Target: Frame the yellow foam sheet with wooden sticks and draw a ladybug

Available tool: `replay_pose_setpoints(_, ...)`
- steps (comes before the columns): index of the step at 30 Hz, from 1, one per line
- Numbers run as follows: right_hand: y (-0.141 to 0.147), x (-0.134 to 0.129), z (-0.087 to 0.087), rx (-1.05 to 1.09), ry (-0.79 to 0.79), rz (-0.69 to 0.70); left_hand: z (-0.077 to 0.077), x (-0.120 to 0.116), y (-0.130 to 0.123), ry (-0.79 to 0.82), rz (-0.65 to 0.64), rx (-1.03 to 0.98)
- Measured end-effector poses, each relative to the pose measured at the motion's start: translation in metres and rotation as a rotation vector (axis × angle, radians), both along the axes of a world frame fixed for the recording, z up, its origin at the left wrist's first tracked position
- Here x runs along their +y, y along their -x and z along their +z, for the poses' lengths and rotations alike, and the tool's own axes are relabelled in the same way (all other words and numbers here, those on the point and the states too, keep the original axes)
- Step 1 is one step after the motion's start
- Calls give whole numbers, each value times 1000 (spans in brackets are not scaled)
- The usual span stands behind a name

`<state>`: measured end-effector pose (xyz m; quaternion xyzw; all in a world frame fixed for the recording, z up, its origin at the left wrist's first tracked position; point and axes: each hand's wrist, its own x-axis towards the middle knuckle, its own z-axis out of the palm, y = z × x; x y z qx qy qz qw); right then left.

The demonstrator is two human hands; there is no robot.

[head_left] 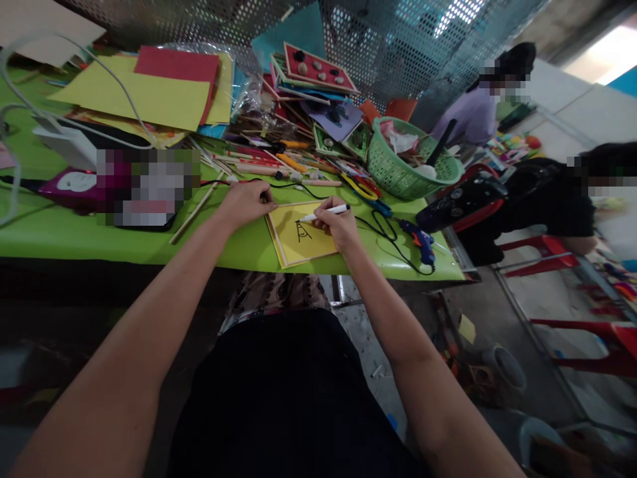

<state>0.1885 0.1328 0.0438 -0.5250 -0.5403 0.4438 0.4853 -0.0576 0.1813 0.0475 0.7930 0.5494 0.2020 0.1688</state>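
My right hand grips a white marker with a black end, its tip on a yellow card. Thin pale strips edge the card, and a small black line drawing shows under the tip. At the card's upper left corner rests my left hand, its fingers pinched around a small dark item that I cannot make out clearly. The card lies flat near the front edge of the green table.
A blue glue gun with a black cord lies to the right. Behind are yellow-handled scissors, a green basket, loose sticks and framed cards. Coloured sheets and a phone-like object are left. Two people sit at right.
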Motion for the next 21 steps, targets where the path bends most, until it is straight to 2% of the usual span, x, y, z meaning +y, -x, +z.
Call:
replay_pose_setpoints(10, 0, 2, 0, 84, -7, -30, -3, 2, 1, -5, 10, -4)
replay_pose_setpoints(21, 1, -1, 1, 73, -14, -15, -2, 2, 1, -6, 7, 12)
